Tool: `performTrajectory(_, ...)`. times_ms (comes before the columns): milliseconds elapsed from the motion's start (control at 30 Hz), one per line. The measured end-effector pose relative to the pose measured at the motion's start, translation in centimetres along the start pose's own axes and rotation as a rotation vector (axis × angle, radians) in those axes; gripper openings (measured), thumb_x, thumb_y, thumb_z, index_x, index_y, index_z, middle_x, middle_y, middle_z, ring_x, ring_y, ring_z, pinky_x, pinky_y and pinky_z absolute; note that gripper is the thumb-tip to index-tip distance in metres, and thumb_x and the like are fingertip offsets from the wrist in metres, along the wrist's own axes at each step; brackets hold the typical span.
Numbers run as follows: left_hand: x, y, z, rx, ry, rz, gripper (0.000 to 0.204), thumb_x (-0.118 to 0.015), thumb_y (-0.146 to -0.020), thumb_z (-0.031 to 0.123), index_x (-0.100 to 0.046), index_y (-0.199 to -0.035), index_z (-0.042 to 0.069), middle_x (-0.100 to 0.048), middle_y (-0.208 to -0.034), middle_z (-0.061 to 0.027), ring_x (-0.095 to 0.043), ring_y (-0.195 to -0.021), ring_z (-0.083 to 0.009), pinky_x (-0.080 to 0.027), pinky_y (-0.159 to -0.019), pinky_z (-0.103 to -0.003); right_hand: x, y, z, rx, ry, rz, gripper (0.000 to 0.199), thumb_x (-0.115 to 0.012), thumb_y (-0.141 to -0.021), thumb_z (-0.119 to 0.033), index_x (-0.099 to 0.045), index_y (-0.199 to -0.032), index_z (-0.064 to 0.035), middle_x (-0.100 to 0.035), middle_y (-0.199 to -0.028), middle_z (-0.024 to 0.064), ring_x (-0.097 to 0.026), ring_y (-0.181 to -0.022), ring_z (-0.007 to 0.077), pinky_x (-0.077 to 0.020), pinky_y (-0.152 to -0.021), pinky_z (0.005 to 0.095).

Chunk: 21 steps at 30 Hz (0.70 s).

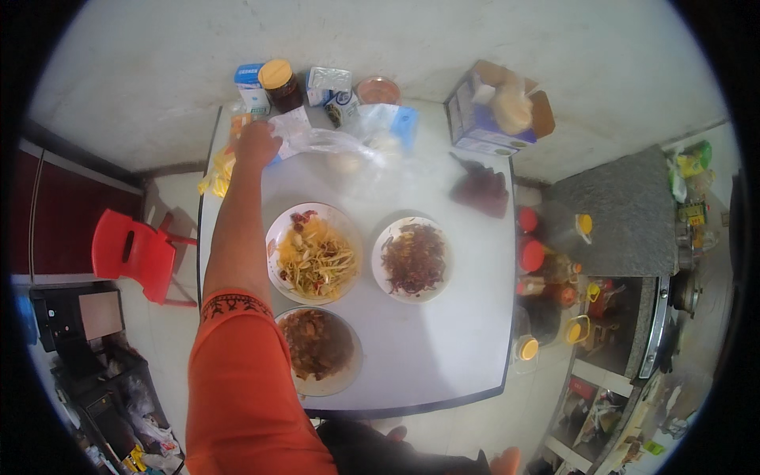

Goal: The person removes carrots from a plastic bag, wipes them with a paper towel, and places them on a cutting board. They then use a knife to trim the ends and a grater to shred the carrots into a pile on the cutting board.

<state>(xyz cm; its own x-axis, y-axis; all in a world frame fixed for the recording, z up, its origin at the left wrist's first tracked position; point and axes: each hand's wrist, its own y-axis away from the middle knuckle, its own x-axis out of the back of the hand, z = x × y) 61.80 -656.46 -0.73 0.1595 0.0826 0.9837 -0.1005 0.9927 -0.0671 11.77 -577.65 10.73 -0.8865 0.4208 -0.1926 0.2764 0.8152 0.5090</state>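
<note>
The white table (467,340) stands on a pale tiled floor, its far edge near a bare wall. Nearest is a dish (359,356) of brown food, partly behind the orange sleeve (249,396). Just beyond sit a plate (349,229) of pale shreds and, to its right, a plate (439,282) of dark shreds. A red chair (150,257) is off to the left; capped bottles (533,255) crowd the floor to the right.

The left forearm passes left of the plates, and the left hand (257,144) is well past them at the far left corner. Its fingers look curled and low, but I can't tell whether they grip anything. A yellow bag (215,180) lies just beside it on the left, a white paper (293,131) just to its right, then a clear bag (340,142). At the lower edge there's some bare skin; I can't tell if that's the right hand, or its state.

Farther back are a dark jar (283,91) and an open carton (479,119).
</note>
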Motion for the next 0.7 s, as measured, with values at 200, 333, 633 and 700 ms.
performTrajectory(200,-0.9,-2.7,-2.5,-0.089,0.302,0.356,0.018,-0.060,-0.076,0.012,-0.069,-0.092,0.012,-0.067,-0.090,-0.0113,-0.064,-0.085,-0.0304,-0.050,-0.079,-0.040,2.1,-2.8,1.5,-0.153,0.403,0.300,0.066,-0.058,-0.087,-0.020,-0.017,-0.136,-0.0025,-0.019,-0.135,0.0115,-0.016,-0.125,0.0232,-0.0164,-0.107,0.0421)
performTrajectory(333,0.9,-3.0,-2.2,-0.129,0.353,0.439,0.021,-0.057,-0.076,0.009,-0.067,-0.094,0.012,-0.067,-0.093,-0.0121,-0.063,-0.086,-0.0318,-0.050,-0.079,-0.039,8.3,-3.2,6.2,-0.143,1.473,0.311,0.054,-0.063,-0.082,-0.023,-0.037,-0.122,0.0001,-0.042,-0.114,0.0140,-0.039,-0.105,0.0248,-0.0344,-0.094,0.0420)
performTrajectory(633,7.8,0.5,0.9,0.298,1.538,0.261,0.046,-0.059,-0.083,0.006,-0.050,-0.128,0.005,-0.062,-0.109,-0.0101,-0.062,-0.096,-0.0243,-0.050,-0.087,-0.037,7.1,-6.0,3.6,-0.376,1.183,0.479,0.061,-0.062,-0.080,-0.028,-0.044,-0.127,0.0068,-0.056,-0.111,0.0214,-0.053,-0.099,0.0357,-0.0372,-0.092,0.0469)
performTrajectory(700,7.5,5.0,3.1,0.389,1.898,-0.051,0.044,-0.060,-0.085,0.008,-0.049,-0.127,0.002,-0.061,-0.112,-0.0101,-0.060,-0.103,-0.0236,-0.048,-0.093,-0.037,3.2,-6.0,0.6,-0.379,0.714,0.555,0.065,-0.065,-0.078,-0.031,-0.043,-0.126,0.0067,-0.056,-0.107,0.0199,-0.055,-0.093,0.0326,-0.0413,-0.085,0.0440)
